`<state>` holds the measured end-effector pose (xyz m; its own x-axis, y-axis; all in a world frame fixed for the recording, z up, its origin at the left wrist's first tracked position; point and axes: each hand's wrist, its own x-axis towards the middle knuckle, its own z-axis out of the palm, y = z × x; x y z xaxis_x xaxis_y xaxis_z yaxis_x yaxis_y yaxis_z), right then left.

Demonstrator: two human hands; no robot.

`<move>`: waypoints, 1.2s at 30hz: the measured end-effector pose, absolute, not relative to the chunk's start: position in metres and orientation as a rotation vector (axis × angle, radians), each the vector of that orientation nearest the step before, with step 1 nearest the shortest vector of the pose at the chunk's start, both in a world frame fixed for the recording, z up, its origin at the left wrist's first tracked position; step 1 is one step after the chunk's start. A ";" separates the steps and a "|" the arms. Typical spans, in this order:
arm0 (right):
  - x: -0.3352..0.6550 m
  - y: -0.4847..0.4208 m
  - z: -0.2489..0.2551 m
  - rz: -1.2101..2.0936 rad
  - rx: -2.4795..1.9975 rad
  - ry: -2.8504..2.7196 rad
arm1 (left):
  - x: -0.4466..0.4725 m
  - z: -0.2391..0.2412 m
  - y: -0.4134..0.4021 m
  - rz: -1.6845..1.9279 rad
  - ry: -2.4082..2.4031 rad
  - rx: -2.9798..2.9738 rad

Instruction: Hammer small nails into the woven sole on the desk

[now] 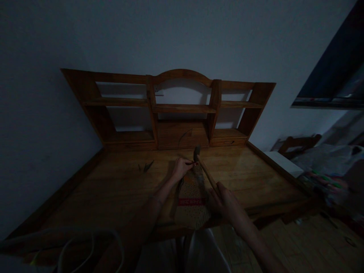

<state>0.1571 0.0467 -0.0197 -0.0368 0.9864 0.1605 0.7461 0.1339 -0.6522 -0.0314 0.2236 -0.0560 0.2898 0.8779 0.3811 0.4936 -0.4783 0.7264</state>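
A dim view of a wooden desk. My right hand grips the wooden handle of a hammer whose metal head hangs over the far end of a flat patterned board with a red band. My left hand pinches something small, too small to identify, at the board's far end, right beside the hammer head.
A wooden hutch with shelves stands at the back of the desk against the wall. A few small dark items lie to the left. White cables hang at the near left. Cluttered things and a chair sit at the right.
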 end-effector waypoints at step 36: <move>0.160 0.063 -0.021 0.613 -1.510 -1.739 | -0.045 -0.069 0.249 1.216 1.046 1.960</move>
<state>0.1597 0.0634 -0.0212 -0.0328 0.9748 0.2208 0.6209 0.1930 -0.7597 -0.0447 0.2486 -0.0691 0.2699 0.8564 0.4403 0.3076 -0.5099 0.8033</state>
